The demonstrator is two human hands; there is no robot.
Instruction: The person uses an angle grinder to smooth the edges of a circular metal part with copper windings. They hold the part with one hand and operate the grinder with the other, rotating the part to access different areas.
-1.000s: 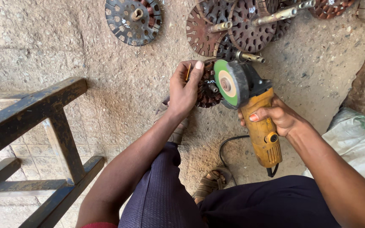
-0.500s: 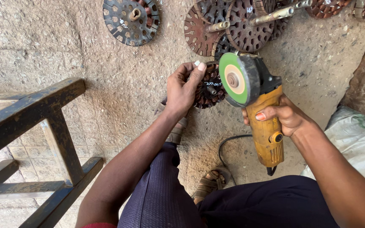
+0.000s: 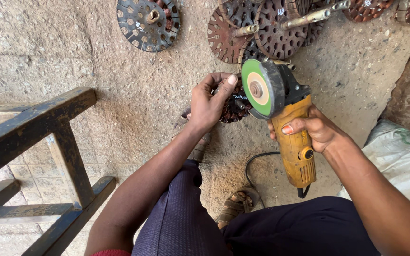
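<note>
Your left hand (image 3: 208, 102) has the rusty slotted disc (image 3: 233, 106) gripped by its edge, fingers curled tight over the near rim and the thumb pressed against the side that faces the grinder, so the piece stands tilted up off the ground instead of lying flat, which seems meant to offer its rim to the wheel. Just beyond your thumb tip sits the green grinding wheel (image 3: 258, 88), close beside the disc; whether they touch cannot be told. Your right hand (image 3: 315, 129) is wrapped fully round the yellow angle grinder (image 3: 296, 142), fingers closed over the body behind the black guard, likely to steady its weight. Its black cord (image 3: 251, 166) loops down past your wrist toward your sandalled foot (image 3: 237, 205). Beyond your fingers, more slotted discs with shafts (image 3: 271, 31) lie on the sandy concrete floor (image 3: 119, 109). A dark wooden stool (image 3: 58, 142) stands well off past your left elbow, a white sack (image 3: 399, 161) by your right forearm.
</note>
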